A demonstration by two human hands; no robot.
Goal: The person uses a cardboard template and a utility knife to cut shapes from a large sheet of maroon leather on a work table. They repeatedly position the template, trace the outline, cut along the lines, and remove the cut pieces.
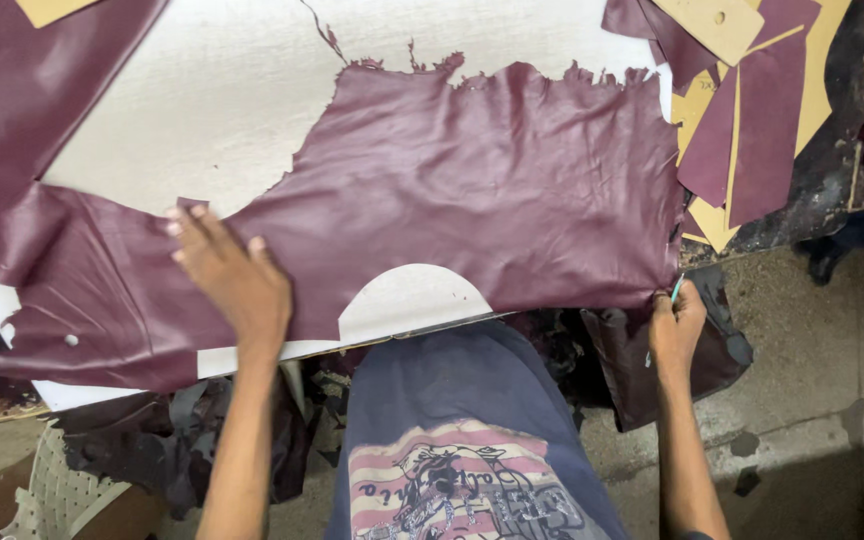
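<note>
The maroon leather hide [472,190] lies flat on the white bench [202,110], its long axis running left to right, ragged edge away from the person and a half-round cutout at the near edge. Its left end runs out of view. The left hand [237,280] presses palm-down on it, fingers spread. The right hand [676,325] pinches its near right corner, alongside a thin greenish tool [676,290] that is hard to make out.

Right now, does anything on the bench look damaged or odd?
The hide has a ragged far edge, a half-round cutout at the near edge and a small hole. Scraps hang below the table.
</note>
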